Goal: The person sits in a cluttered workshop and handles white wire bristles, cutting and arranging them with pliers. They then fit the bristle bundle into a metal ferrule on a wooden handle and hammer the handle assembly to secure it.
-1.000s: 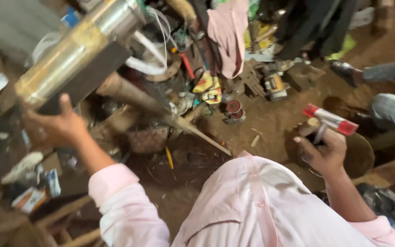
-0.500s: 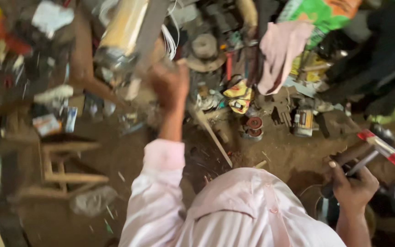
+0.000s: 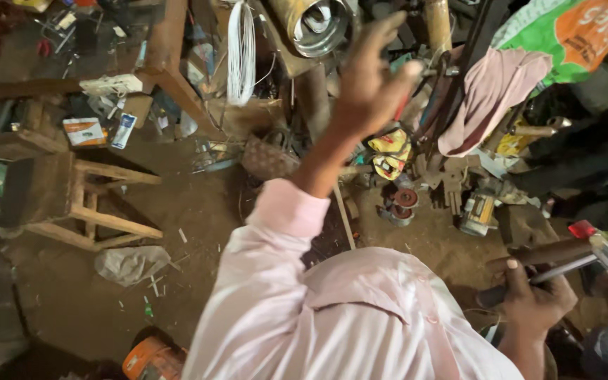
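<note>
**Hammer gripped low at the right, other hand lifted bare**

Hammer (image 3: pixel 571 257) lies at the lower right edge, its dark handle wrapped by the right hand (image 3: pixel 529 299), fingers clenched round it; a red, glossy end pokes toward the frame's border and is partly cut off. A thin pale metal rod runs alongside the handle, though where it ends under the fingers is hard to make out. The left hand (image 3: pixel 371 81) is raised high, fingers spread and loose, grasping nothing, just below a shiny metal cylinder (image 3: pixel 318 24) whose top is cropped. Pink sleeves and shirt cover much of the lower middle, hiding the ground beneath. Behind the raised hand, cluttered metal parts blur together. A rough wooden stool (image 3: pixel 72 200) stands at the left on packed brown dirt (image 3: pixel 198 211), with open ground between it and the sleeve. A pink cloth (image 3: pixel 490 95) droops at upper right.
</note>
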